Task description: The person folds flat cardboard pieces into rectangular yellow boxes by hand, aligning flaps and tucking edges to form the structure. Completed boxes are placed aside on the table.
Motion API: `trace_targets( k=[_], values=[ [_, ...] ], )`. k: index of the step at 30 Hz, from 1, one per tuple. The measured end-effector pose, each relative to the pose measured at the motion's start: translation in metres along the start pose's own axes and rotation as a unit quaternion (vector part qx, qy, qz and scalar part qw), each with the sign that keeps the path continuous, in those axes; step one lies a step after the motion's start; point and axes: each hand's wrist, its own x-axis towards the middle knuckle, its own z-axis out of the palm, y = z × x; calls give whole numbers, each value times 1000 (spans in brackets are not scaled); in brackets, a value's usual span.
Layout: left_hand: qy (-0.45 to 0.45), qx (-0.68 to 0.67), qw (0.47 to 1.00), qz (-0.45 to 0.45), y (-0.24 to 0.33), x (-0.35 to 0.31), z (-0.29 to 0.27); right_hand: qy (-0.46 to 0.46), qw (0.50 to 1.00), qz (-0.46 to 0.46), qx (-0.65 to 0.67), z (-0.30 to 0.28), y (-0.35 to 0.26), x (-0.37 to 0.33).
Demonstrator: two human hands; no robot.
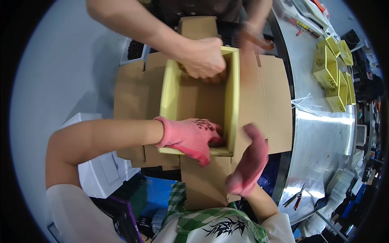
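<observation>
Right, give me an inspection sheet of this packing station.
Surface: shiny metal table, right of the box.
Job's things: open yellow-walled box sitting on flattened brown cardboard.
Clutter: small yellow boxes stacked far right; pliers near the table edge.
Hands: left hand in a pink glove grips the box's near wall; right hand, gloved, open beside the box, touching nothing clear; a co-worker's bare hand holds the far wall.
Cables: nothing seen.
Surroundings: white container lower left.

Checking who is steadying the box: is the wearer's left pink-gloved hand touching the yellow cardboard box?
Touching. The head view shows the left pink-gloved hand lying over the near rim of the yellow cardboard box, fingers curled inside it.
</observation>
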Motion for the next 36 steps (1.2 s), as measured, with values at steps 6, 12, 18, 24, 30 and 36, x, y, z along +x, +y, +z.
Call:
trace_targets(
  k=[6,12,18,24,30,36],
  values=[
    [149,174,970,-83,18,-35,9,-281,898,13,-338,19,-31,56],
    [650,-67,756,40,-2,-82,59,-602,668,172,-402,23,-35,93],
    [578,-544,603,80,-41,-31,120,-804,523,212,-189,59,4,126],
    [501,-705,472,173,-44,-28,115,-858,402,297,-119,81,38,133],
    [548,-600,579,66,-42,-30,116,-866,399,293,-73,88,50,135],
    [548,-556,624,10,-46,-19,118,-858,426,284,-44,82,50,135]
  ],
)
